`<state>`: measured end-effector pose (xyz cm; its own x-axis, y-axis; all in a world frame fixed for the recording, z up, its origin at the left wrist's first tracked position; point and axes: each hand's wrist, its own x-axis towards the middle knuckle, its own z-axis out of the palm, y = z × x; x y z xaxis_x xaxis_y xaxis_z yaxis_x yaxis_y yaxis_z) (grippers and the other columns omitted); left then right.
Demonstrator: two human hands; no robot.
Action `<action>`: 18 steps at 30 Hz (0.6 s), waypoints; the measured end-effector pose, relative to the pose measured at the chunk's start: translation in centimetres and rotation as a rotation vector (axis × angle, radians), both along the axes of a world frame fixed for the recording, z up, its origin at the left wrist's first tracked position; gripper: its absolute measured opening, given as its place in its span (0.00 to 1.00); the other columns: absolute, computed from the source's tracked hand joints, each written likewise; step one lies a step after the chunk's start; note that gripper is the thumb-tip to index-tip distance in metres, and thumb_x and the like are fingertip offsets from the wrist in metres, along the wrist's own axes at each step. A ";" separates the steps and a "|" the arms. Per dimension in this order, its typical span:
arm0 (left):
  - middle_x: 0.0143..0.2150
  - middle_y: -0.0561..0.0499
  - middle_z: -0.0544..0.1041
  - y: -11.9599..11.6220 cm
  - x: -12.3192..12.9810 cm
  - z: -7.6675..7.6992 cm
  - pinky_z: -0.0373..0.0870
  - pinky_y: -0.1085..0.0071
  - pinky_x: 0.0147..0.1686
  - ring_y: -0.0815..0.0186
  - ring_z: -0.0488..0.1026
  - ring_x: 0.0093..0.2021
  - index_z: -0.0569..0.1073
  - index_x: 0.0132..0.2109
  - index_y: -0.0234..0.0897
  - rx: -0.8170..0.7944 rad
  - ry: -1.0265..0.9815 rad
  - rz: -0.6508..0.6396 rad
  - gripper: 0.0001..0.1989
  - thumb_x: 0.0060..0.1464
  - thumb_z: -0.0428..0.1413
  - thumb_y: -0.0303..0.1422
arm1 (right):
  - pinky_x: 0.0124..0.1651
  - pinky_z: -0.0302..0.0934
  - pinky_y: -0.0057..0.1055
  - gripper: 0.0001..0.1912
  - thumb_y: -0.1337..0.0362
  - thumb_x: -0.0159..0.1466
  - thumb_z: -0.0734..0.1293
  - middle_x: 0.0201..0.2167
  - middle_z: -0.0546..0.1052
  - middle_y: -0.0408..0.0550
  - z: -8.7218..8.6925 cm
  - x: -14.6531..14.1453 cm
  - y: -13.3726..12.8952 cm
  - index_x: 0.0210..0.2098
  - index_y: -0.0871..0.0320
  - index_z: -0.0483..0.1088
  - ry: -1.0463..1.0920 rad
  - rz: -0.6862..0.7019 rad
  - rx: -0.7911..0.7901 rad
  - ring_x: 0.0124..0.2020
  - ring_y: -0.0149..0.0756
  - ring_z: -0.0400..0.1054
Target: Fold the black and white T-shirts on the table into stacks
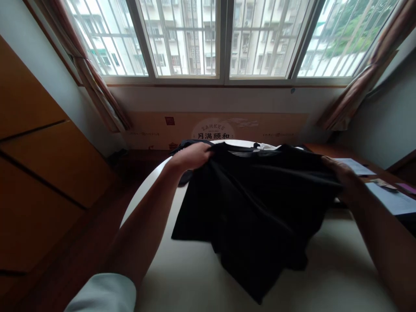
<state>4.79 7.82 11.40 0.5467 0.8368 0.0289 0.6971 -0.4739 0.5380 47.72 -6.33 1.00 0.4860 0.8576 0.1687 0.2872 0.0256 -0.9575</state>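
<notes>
Holding a black T-shirt (256, 208) over a pale table (182, 277) — pinched near one shoulder in the closed left hand (198, 155), gripped by its opposite edge in the closed right hand (339, 170). Hanging between and below both hands — neckline-end up and away, running along its long axis down to a pointed corner on the near side.

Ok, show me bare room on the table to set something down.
The pale table is bare between the left forearm and black shirt, and between the shirt and right forearm. The far edge is crowded: dark cloth by the left hand, a white item behind the shirt. The shirt hides the middle.
</notes>
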 end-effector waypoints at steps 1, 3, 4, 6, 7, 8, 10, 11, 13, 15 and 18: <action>0.42 0.43 0.84 1.3 -0.9 -0.3 0.74 0.65 0.46 0.54 0.80 0.43 0.82 0.44 0.37 0.144 0.004 0.151 0.13 0.62 0.56 0.38 | 0.33 0.70 0.42 0.22 0.41 0.60 0.72 0.36 0.82 0.56 -0.1 -0.1 0.1 0.40 0.53 0.76 0.090 0.083 -0.071 0.33 0.51 0.76; 0.47 0.37 0.83 3.5 -2.2 -1.4 0.73 0.61 0.51 0.50 0.80 0.48 0.81 0.46 0.35 0.321 0.044 0.405 0.14 0.63 0.53 0.35 | 0.37 0.71 0.40 0.25 0.42 0.57 0.77 0.42 0.82 0.55 -0.1 -0.9 0.0 0.44 0.53 0.76 0.111 0.228 -0.182 0.39 0.51 0.76; 0.47 0.35 0.83 4.4 -2.7 -2.1 0.73 0.60 0.51 0.48 0.80 0.49 0.80 0.47 0.35 0.349 0.071 0.487 0.14 0.63 0.53 0.35 | 0.39 0.71 0.39 0.27 0.42 0.56 0.78 0.43 0.82 0.55 0.0 -1.4 -0.1 0.45 0.53 0.77 0.051 0.296 -0.232 0.41 0.51 0.76; 0.44 0.35 0.83 5.6 -3.5 -3.6 0.74 0.60 0.49 0.48 0.80 0.48 0.81 0.43 0.34 0.295 0.128 0.517 0.12 0.59 0.56 0.34 | 0.40 0.69 0.37 0.26 0.42 0.55 0.80 0.40 0.81 0.52 0.1 -2.3 -0.3 0.41 0.54 0.77 -0.112 0.426 -0.327 0.40 0.49 0.75; 0.40 0.37 0.83 6.1 -3.9 -4.2 0.74 0.62 0.47 0.49 0.80 0.45 0.80 0.40 0.35 0.231 0.162 0.470 0.10 0.56 0.57 0.34 | 0.38 0.68 0.36 0.24 0.42 0.55 0.80 0.37 0.80 0.50 0.1 -2.6 -0.4 0.38 0.54 0.77 -0.179 0.474 -0.352 0.38 0.46 0.73; 0.36 0.39 0.82 6.5 -4.3 -4.8 0.74 0.64 0.44 0.50 0.80 0.42 0.80 0.36 0.36 0.153 0.207 0.402 0.08 0.53 0.59 0.35 | 0.35 0.65 0.34 0.23 0.44 0.55 0.80 0.33 0.78 0.48 0.1 -2.8 -0.4 0.34 0.55 0.75 -0.212 0.499 -0.353 0.34 0.43 0.70; 0.29 0.44 0.80 7.2 -5.3 -5.6 0.73 0.65 0.37 0.53 0.79 0.36 0.78 0.30 0.38 -0.012 0.317 0.272 0.05 0.46 0.62 0.35 | 0.32 0.61 0.33 0.21 0.47 0.54 0.81 0.29 0.73 0.44 -0.1 -2.9 -0.3 0.31 0.53 0.71 -0.124 0.459 -0.291 0.30 0.38 0.66; 0.28 0.46 0.80 7.5 -5.8 -5.8 0.73 0.66 0.35 0.54 0.78 0.34 0.77 0.28 0.38 -0.078 0.358 0.236 0.05 0.43 0.63 0.34 | 0.31 0.60 0.33 0.21 0.49 0.54 0.81 0.28 0.72 0.42 -0.2 -2.8 -0.2 0.32 0.52 0.70 -0.018 0.400 -0.239 0.29 0.38 0.65; 0.28 0.46 0.80 8.0 -6.7 -6.0 0.73 0.65 0.34 0.55 0.77 0.31 0.77 0.28 0.38 -0.148 0.379 0.220 0.03 0.41 0.62 0.31 | 0.31 0.60 0.34 0.20 0.52 0.52 0.80 0.28 0.71 0.41 -0.3 -2.3 0.0 0.34 0.50 0.68 0.186 0.267 -0.140 0.28 0.39 0.65; 0.34 0.44 0.83 8.4 -7.3 -5.8 0.74 0.65 0.37 0.54 0.79 0.36 0.79 0.34 0.38 -0.110 0.316 0.256 0.07 0.44 0.59 0.29 | 0.30 0.60 0.36 0.19 0.53 0.53 0.78 0.27 0.69 0.41 -0.3 -1.5 0.2 0.35 0.49 0.67 0.275 0.140 -0.046 0.26 0.39 0.63; 0.50 0.39 0.83 8.5 -7.2 -5.0 0.73 0.63 0.51 0.53 0.79 0.50 0.77 0.50 0.37 0.195 0.074 0.442 0.14 0.58 0.53 0.29 | 0.31 0.63 0.40 0.18 0.49 0.56 0.74 0.26 0.65 0.42 -0.5 0.1 0.5 0.33 0.48 0.64 0.213 -0.031 0.073 0.26 0.41 0.62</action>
<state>-2.44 16.29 6.41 0.1465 0.9721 0.1829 0.8873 -0.2109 0.4101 47.82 -5.88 0.55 0.5432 0.8309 0.1205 0.0805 0.0913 -0.9926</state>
